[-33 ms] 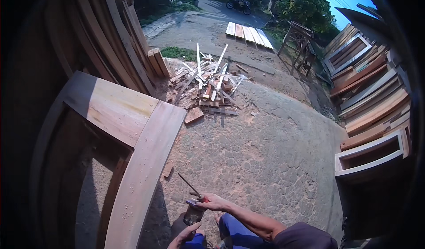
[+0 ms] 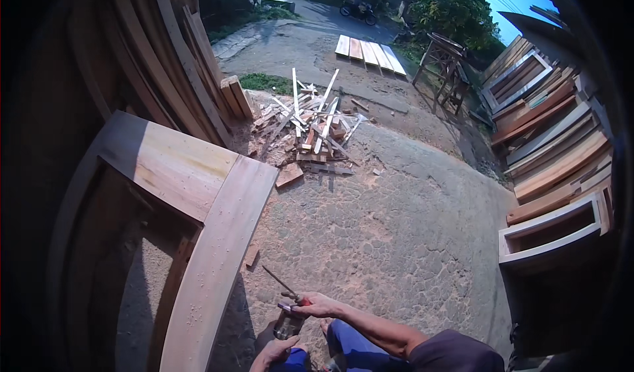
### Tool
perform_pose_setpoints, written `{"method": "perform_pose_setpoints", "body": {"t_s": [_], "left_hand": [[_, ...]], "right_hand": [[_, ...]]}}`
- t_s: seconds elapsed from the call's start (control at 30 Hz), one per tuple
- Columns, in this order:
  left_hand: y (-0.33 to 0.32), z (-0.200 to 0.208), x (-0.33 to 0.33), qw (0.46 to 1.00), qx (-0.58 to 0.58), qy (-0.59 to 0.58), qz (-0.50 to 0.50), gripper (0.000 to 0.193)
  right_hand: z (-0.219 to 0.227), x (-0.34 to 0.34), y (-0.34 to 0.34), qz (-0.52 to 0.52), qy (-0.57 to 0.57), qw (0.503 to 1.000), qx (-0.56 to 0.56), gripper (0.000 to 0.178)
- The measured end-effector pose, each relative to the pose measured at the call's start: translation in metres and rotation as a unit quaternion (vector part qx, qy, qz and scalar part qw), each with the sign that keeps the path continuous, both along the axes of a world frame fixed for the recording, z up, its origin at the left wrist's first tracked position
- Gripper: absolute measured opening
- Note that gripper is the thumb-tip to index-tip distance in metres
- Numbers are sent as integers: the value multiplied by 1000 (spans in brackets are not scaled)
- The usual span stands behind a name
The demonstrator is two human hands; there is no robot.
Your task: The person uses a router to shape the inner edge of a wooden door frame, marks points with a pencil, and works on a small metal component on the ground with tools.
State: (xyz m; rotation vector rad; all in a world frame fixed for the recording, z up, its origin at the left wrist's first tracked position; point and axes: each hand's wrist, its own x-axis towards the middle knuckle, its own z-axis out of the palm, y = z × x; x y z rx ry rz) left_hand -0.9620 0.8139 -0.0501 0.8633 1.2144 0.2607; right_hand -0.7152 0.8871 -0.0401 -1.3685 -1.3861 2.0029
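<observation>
While both hands work close together low in view, step in hand looks like handling a thin dark tool [image 2: 280, 281] w/ a dark jar-like object [image 2: 288, 323], prob. keeping the latter steady. Exact action: can't tell. Next move, I'd judge, calls for a firm L grip & care w/ the tool's free end.

Pose: R forearm comes in from lower right, slanting up-left; R hand [image 2: 317, 305] has fingers closed on the tool's red handle [image 2: 306, 300] & also touches the object's purple top [image 2: 287, 304]. Tool points up-left, tip clear of the wooden frame [image 2: 221, 240]. L hand [image 2: 277, 351] comes up from the lower edge, fingers closed abt the object's lower end, thumb side showing, far side hidden.

Object sits btwn the hands, above the person's blue trousers [image 2: 356, 345], right of the frame's near end. Offcut pile [image 2: 320, 131] lies well apart, farther out on the ground [image 2: 376, 240].
</observation>
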Motion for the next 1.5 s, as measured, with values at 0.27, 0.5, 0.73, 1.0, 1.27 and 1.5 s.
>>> {"method": "perform_pose_setpoints", "body": {"t_s": [0.27, 0.5, 0.73, 1.0, 1.27, 1.5], "left_hand": [[-25, 220, -50, 922, 134, 260, -254, 90], [-100, 295, -147, 925, 156, 267, -220, 88], [-197, 397, -206, 884, 140, 444, -43, 68], [-311, 420, -133, 545, 337, 477, 601, 47], [-300, 370, -202, 126, 446, 9, 886, 61], [-352, 380, -284, 127, 517, 63, 844, 64]], "right_hand": [[142, -59, -45, 194, -11, 981, -27, 45], [221, -152, -102, 146, 130, 972, -129, 43], [266, -265, -130, 253, 179, 932, -189, 36], [318, -363, -139, 280, 299, 888, -209, 51], [349, -445, -202, 432, 348, 807, -201, 43], [353, -527, -277, 396, 383, 806, -217, 45]]}}
